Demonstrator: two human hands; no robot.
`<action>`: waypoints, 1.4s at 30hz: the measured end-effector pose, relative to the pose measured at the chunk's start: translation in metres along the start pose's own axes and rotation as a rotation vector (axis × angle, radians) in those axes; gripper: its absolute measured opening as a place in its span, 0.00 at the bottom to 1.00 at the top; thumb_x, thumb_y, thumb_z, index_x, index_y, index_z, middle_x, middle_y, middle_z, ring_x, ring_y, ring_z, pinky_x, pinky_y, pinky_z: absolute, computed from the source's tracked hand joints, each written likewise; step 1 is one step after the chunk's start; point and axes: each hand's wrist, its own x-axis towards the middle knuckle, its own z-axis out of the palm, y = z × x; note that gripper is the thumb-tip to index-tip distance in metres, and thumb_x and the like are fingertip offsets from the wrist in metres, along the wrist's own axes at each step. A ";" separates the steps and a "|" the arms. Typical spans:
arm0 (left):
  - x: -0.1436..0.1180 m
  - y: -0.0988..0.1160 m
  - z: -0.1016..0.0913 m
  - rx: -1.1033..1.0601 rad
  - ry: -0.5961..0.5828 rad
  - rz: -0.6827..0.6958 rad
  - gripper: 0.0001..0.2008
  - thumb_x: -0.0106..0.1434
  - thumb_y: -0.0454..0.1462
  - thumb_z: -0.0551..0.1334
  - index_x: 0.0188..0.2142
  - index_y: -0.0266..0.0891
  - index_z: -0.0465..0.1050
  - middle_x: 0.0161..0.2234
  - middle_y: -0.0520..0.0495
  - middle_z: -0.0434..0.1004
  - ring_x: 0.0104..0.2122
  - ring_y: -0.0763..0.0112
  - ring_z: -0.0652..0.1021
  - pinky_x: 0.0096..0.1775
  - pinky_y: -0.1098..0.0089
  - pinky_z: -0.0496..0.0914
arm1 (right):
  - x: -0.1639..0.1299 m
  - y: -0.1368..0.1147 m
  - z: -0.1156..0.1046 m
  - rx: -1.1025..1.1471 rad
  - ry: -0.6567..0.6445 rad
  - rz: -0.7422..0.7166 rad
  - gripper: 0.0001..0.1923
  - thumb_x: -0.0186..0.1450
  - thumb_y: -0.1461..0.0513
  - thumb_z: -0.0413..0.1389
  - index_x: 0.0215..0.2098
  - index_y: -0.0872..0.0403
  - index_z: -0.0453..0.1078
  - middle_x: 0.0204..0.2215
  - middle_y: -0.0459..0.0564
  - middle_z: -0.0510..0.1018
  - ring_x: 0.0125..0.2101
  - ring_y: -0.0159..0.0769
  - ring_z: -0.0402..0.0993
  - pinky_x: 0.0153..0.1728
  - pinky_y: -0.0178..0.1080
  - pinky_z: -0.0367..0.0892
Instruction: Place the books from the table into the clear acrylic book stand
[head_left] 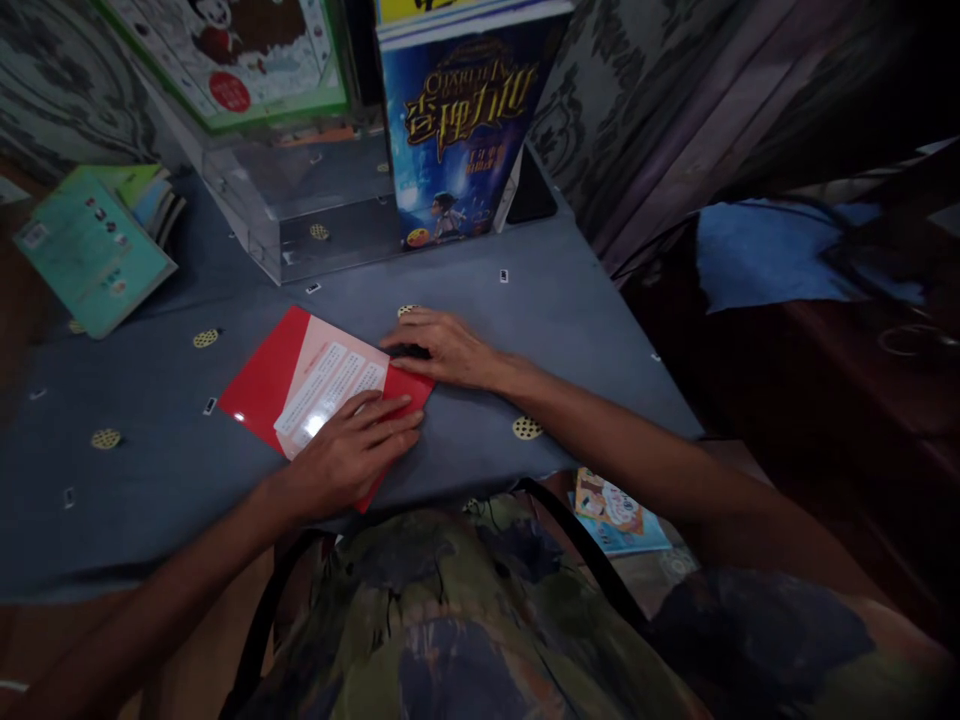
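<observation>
Resting flat on the near right part of the red booklet (pixel 311 375), the person's left hand (pixel 360 450) has fingers extended, unclamped. The right hand (pixel 442 348), apart from it, curls at the booklet's right corner; its grip cannot be determined. The booklet lies on the grey tablecloth (pixel 555 320), on the near side of the clear rack (pixel 251 235) supporting the blue book (pixel 457 140).

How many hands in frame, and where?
2. The left hand lies flat across the red booklet; the right hand is at that booklet's right-hand corner in the picture. No others show.
</observation>
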 end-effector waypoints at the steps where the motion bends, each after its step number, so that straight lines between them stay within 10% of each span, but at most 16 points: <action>1: -0.006 0.006 -0.001 -0.005 0.003 -0.015 0.20 0.69 0.27 0.54 0.56 0.39 0.73 0.58 0.43 0.77 0.64 0.59 0.70 0.62 0.52 0.66 | 0.000 -0.001 0.000 0.002 -0.004 0.005 0.12 0.71 0.59 0.55 0.49 0.53 0.76 0.39 0.53 0.78 0.44 0.42 0.73 0.53 0.47 0.66; 12: -0.068 0.048 -0.008 0.072 0.027 -0.073 0.25 0.69 0.28 0.57 0.65 0.37 0.62 0.57 0.41 0.78 0.63 0.66 0.71 0.68 0.59 0.58 | 0.000 -0.001 0.002 0.015 0.015 0.011 0.11 0.70 0.60 0.56 0.48 0.54 0.77 0.39 0.54 0.78 0.44 0.43 0.73 0.49 0.45 0.68; 26: -0.071 0.061 -0.008 0.329 0.146 -0.255 0.16 0.67 0.31 0.57 0.54 0.35 0.73 0.55 0.42 0.80 0.59 0.61 0.74 0.71 0.54 0.42 | -0.006 -0.025 0.014 -0.009 0.028 0.036 0.12 0.68 0.69 0.53 0.43 0.55 0.78 0.36 0.51 0.81 0.34 0.34 0.77 0.36 0.35 0.69; 36: -0.124 0.022 -0.040 0.207 -0.049 -0.303 0.32 0.63 0.26 0.53 0.66 0.40 0.60 0.63 0.40 0.71 0.66 0.62 0.67 0.69 0.53 0.55 | -0.021 -0.050 0.022 -0.130 -0.032 -0.106 0.09 0.72 0.65 0.54 0.43 0.55 0.77 0.33 0.51 0.81 0.31 0.34 0.77 0.32 0.35 0.68; 42: -0.108 -0.018 -0.054 0.195 0.036 -0.378 0.18 0.71 0.34 0.54 0.58 0.45 0.68 0.57 0.43 0.77 0.57 0.61 0.76 0.63 0.55 0.66 | 0.022 -0.058 0.020 -0.283 -0.084 -0.083 0.09 0.73 0.65 0.52 0.40 0.54 0.76 0.36 0.52 0.82 0.35 0.37 0.77 0.36 0.37 0.69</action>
